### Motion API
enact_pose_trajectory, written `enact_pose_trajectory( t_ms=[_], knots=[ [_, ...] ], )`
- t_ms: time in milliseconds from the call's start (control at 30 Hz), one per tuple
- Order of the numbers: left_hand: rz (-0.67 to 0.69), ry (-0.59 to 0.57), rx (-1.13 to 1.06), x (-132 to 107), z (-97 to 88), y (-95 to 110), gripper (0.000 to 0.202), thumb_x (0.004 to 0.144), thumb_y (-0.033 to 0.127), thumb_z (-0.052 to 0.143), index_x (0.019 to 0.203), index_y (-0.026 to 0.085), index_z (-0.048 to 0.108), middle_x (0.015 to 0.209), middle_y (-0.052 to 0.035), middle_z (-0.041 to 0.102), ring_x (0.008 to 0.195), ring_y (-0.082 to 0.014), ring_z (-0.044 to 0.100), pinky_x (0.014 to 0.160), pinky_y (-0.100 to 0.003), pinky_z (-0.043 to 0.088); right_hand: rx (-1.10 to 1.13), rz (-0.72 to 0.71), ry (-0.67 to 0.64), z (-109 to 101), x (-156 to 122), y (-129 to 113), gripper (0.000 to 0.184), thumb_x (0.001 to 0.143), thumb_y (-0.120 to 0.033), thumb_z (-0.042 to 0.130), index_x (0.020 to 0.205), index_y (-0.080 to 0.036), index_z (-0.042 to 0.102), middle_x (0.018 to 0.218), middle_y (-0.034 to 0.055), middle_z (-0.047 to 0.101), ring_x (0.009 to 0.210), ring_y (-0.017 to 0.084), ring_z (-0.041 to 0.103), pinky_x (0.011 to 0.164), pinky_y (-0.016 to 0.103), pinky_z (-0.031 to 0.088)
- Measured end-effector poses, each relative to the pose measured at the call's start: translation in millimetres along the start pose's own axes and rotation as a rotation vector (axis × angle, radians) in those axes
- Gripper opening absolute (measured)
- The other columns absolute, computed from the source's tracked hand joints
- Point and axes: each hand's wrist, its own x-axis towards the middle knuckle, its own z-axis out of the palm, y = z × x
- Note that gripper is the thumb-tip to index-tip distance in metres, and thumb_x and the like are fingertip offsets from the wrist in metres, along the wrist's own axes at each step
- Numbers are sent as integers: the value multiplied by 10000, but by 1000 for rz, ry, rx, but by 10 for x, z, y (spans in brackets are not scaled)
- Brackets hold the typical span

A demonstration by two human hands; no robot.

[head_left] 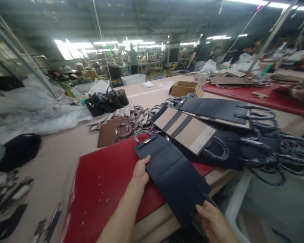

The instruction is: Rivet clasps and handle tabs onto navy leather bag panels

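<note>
Diagonally between both hands [141, 170] [209, 216], a navy bag panel [173, 170].

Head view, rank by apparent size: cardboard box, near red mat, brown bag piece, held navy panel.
1. Near red mat, partly covered
2. Held navy panel
3. Brown bag piece
4. Cardboard box; farther back, so true size unsure

Bright window [67, 50] (tube lights [105, 43] alongside)

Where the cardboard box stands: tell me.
Head view, right of centre: the cardboard box stands just beyond the navy panels, left of the far red mat.
</note>
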Motion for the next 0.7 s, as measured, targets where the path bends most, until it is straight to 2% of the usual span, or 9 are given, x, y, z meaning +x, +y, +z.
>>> enact_pose_trajectory(
  t_ms=[167,300,467,600,700],
  knots=[
    [74,-27,10,-85,-185,87,329,811,15,604,1129,47,681,907,-137,767,766,-225,747,910,-429,596,-64,21,33,-172,42,-26,459,555,-401,907,966,-251,770,980,125,762,1054,352,689,1026,570,465],
    [101,40,-112,-201,-303,256,301,835,60,601,1122,65,691,852,-122,766,790,-235,752,907,-425,598,-148,28,43,-285,32,-115,476,492,-423,931,893,-222,773,964,149,762,1030,379,692,1011,577,475],
    [135,47,-141,-399,-390,415,269,809,103,672,1074,80,709,843,-130,768,839,-270,756,903,-445,600,-271,22,17,-388,-2,-185,482,540,-469,909,918,-203,773,992,149,760,994,377,702,984,560,500],
    [172,39,-136,-544,-425,416,160,823,101,653,963,67,724,851,-144,771,829,-269,758,908,-450,597,-328,36,-15,-393,10,-131,458,618,-460,872,968,-186,760,977,140,757,964,355,709,940,525,535],
    [241,9,-114,-623,-472,398,191,787,103,689,971,75,732,882,-135,776,851,-263,755,928,-442,588,-350,6,19,-344,17,-85,458,620,-442,862,984,-185,753,876,106,755,874,323,721,893,493,561]
  ],
)
